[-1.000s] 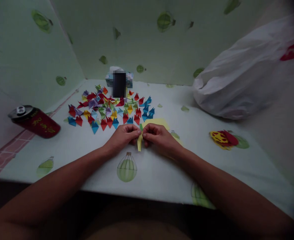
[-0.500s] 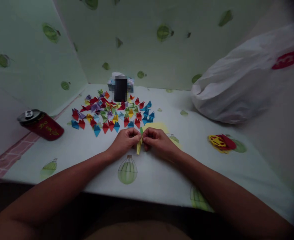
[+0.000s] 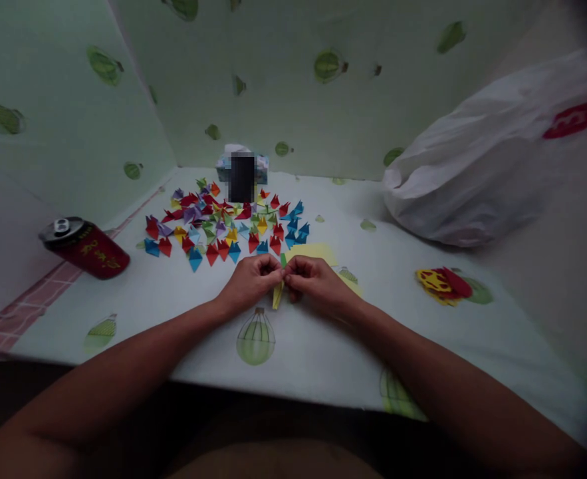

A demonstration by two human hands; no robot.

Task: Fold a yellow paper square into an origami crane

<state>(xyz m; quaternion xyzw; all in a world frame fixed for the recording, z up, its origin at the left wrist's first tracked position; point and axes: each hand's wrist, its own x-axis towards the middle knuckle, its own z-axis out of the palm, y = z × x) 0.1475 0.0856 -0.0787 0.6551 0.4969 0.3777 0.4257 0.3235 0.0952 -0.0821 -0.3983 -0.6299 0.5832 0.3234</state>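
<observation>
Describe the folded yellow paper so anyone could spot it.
At the pale table, find where the left hand and right hand meet. Pinched there is the folded yellow paper, narrow and held, unlike the flat yellow sheet lying beyond the right hand.

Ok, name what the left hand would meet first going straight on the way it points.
Likely the right hand, just across the folded yellow paper the left hand pinches; whether the hands touch is unclear.

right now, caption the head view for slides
Left hand and right hand pinch folded yellow paper near colourful paper figures.
</observation>
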